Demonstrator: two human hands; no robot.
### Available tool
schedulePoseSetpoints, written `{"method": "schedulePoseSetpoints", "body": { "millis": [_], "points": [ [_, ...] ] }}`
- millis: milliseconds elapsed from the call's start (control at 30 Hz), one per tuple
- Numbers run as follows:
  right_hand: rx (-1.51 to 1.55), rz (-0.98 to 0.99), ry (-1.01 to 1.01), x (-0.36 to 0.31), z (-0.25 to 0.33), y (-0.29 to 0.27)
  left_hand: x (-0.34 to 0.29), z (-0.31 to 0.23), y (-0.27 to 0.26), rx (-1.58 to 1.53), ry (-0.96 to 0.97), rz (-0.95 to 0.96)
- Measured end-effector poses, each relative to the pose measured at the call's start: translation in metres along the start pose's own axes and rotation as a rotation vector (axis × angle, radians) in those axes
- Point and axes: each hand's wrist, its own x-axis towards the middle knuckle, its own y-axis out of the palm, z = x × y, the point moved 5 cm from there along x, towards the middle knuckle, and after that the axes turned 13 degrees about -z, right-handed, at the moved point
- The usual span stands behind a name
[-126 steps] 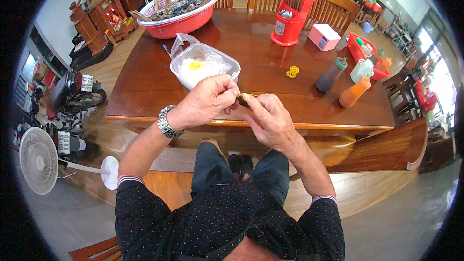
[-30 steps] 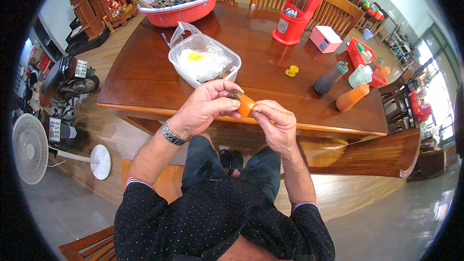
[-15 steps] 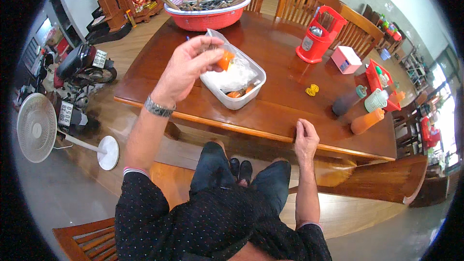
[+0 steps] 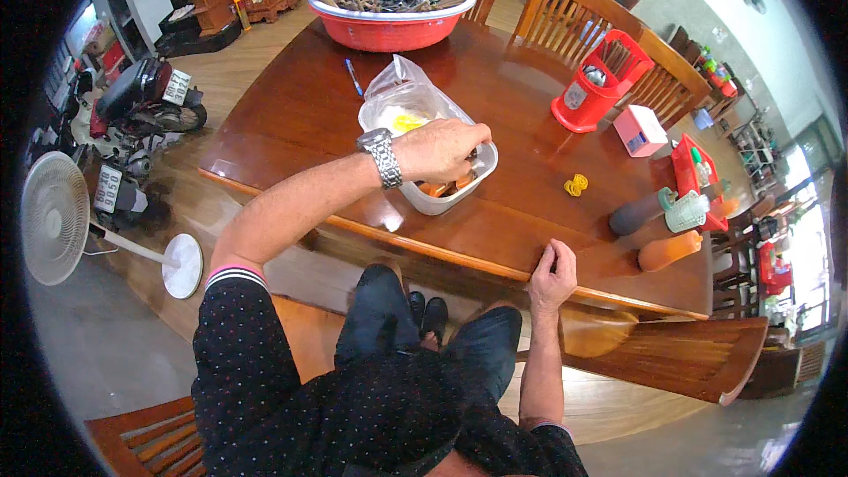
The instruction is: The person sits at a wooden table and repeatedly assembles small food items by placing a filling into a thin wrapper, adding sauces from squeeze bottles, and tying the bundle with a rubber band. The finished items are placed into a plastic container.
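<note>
The left hand (image 4: pixel 437 148), with a silver metal-link watch (image 4: pixel 381 157) on its wrist, reaches over the right part of a translucent white plastic tub (image 4: pixel 442 204), back uppermost and fingers bent downward. Whether those fingers are clamped on something or apart cannot be told, since the hand itself covers their tips. Small orange-and-dark packets (image 4: pixel 433 189) lie in the near end of the tub, partly under that hand; a clear, crumpled plastic bag (image 4: pixel 402 79) with a yellow patch below it fills the far end.

The right hand (image 4: pixel 553 276) rests at the near edge of the glossy reddish-brown wooden table (image 4: pixel 291 141), well apart from the tub, its fingers loosely curled (whether thumb and fingertips meet, I cannot tell). Beyond it on the tabletop sits a little heap of yellow rubber bands (image 4: pixel 576 185). Farther right stand a dark squeeze bottle with a green cap (image 4: pixel 638 212) and an orange squeeze bottle (image 4: pixel 669 252). A slim blue pen (image 4: pixel 353 77) lies just left of the bag.
</note>
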Motion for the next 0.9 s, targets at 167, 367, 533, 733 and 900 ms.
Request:
{"method": "schedulePoseSetpoints", "body": {
  "millis": [167,367,533,733,900],
  "points": [
    [-0.054,-0.013,-0.049,-0.002,0.003,0.002,0.007,0.011,0.016,0.158,-0.062,0.071],
    [-0.027,-0.037,-0.049,-0.002,0.003,0.002,0.003,0.006,-0.004,0.182,0.181,-0.108],
    [-0.021,-0.021,-0.035,-0.005,-0.004,0.002,-0.017,0.013,-0.030,0.385,0.079,-0.387],
    [0.303,0.112,0.400,0.052,0.023,0.021,-0.069,-0.013,-0.007,0.167,0.020,-0.316],
    [0.622,0.602,-0.072,0.132,0.157,0.078,-0.094,-0.042,0.016,0.182,0.098,-0.550]
  ]
}}
